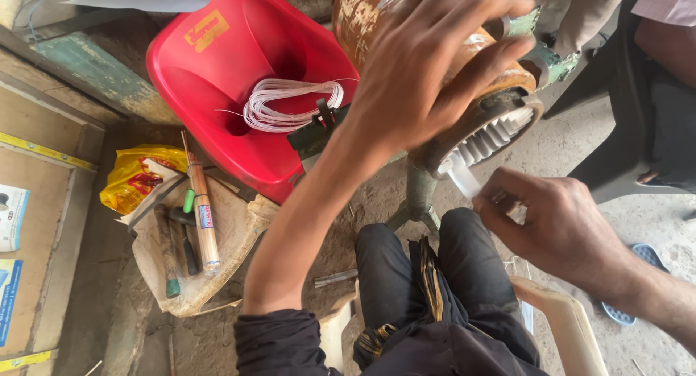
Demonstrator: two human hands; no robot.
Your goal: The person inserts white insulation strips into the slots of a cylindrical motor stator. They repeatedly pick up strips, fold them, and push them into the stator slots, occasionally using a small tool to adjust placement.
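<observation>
A rusty orange motor housing [362,17] rests on a metal stand [419,195], with its open end and white slot liners [493,137] turned toward me. My left hand [420,64] lies spread over the top of the housing. My right hand [540,216] pinches a white strip of insulation paper [462,179] at the lower edge of the opening.
A red plastic chair [239,71] holds a coil of white wire [290,104]. A worn wooden block [196,238] at the left carries a hammer, screwdrivers and a stick, beside a yellow bag [134,176]. Another person's dark trousers [660,115] are at the right.
</observation>
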